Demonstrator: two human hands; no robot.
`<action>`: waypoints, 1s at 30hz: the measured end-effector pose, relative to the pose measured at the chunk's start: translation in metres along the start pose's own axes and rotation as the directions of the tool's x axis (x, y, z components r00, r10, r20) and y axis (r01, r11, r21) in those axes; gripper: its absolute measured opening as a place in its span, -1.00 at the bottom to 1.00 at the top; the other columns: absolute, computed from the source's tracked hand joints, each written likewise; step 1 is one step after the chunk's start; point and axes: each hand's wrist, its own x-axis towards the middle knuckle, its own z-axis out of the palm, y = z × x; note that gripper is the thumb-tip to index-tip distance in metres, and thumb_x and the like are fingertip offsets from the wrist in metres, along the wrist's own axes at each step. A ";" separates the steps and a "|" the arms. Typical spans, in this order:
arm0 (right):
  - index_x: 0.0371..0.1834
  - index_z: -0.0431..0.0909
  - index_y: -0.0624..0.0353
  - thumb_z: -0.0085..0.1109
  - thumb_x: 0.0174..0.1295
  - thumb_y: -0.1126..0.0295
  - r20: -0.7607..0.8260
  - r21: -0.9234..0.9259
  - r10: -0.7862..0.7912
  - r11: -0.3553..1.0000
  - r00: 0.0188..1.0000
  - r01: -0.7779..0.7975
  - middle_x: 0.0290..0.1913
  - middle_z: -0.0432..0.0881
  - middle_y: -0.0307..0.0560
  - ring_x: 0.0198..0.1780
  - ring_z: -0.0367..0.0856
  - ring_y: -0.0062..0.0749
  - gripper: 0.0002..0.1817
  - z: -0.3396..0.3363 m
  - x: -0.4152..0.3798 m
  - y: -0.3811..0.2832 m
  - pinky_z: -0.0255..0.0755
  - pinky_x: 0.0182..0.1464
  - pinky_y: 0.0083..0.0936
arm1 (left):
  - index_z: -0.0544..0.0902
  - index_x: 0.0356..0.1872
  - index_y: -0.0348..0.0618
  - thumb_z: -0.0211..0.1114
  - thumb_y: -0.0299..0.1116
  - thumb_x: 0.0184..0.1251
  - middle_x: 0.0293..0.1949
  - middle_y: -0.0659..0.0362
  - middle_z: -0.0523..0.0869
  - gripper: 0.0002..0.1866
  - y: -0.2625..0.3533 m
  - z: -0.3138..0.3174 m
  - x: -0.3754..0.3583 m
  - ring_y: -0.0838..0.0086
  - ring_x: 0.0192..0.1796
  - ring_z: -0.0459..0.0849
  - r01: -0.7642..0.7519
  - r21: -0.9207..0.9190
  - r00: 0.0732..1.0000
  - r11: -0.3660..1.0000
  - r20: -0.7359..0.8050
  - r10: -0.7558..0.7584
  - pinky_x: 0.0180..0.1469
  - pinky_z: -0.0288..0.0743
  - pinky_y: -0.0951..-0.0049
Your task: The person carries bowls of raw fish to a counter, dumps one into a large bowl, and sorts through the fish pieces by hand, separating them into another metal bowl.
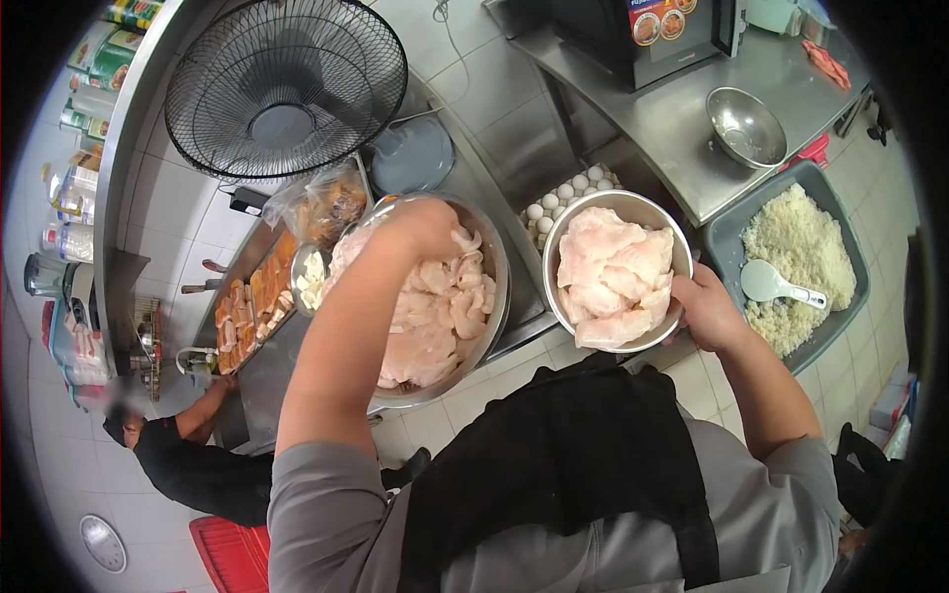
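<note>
My left arm reaches across a large steel bowl [502, 296] heaped with pale raw chicken pieces [445, 314]. My left hand [432, 227] bends down at the bowl's far side and touches the chicken; its fingers are mostly hidden, so their grip cannot be made out. In front of me, my right hand [704, 304] grips the right rim of a smaller steel bowl [684, 252]. That bowl is tilted toward me and holds several larger, flat pieces of raw chicken [615, 272].
Beyond the small bowl sits an egg tray [539, 219]. A grey tub [858, 232] of white crumbly food holds a white scoop [776, 285]. A black fan [287, 89] stands behind the large bowl. Another person [203, 465] works at left, near trays of orange-brown food [237, 321].
</note>
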 end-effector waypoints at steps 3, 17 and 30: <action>0.17 0.40 0.40 -0.10 0.31 0.37 0.001 0.027 -0.017 0.999 1.000 0.017 -0.15 0.65 0.08 -0.35 0.70 -0.31 -0.57 -0.003 0.001 0.001 0.64 -0.53 -0.45 | 0.72 0.00 -0.04 0.49 -0.18 -0.13 -0.05 0.09 0.76 -0.47 0.018 0.011 0.001 0.16 0.04 0.70 0.003 0.207 1.000 0.978 0.015 -0.006 0.14 0.52 0.23; 0.14 0.41 0.40 -0.05 0.31 0.36 -0.076 0.103 -0.036 0.994 0.996 0.044 -0.20 0.67 0.07 -0.41 0.70 -0.34 -0.60 0.002 -0.005 0.000 0.62 -0.56 -0.47 | 0.75 -0.18 -0.08 0.50 -0.22 -0.15 -0.08 0.00 0.75 -0.60 0.004 0.025 0.016 0.10 0.09 0.66 -0.061 0.098 0.995 0.993 0.088 0.052 0.25 0.34 -0.03; 0.13 0.42 0.38 -0.04 0.31 0.38 -0.126 0.164 -0.082 0.981 0.989 0.102 -0.25 0.68 0.03 -0.47 0.69 -0.36 -0.62 0.004 -0.007 -0.002 0.58 -0.61 -0.49 | 0.81 -0.13 0.13 0.35 -0.26 0.16 -0.02 0.21 0.77 -0.75 0.030 0.029 0.004 0.29 0.17 0.60 -0.040 0.450 0.993 0.892 0.115 -0.013 0.27 0.08 0.11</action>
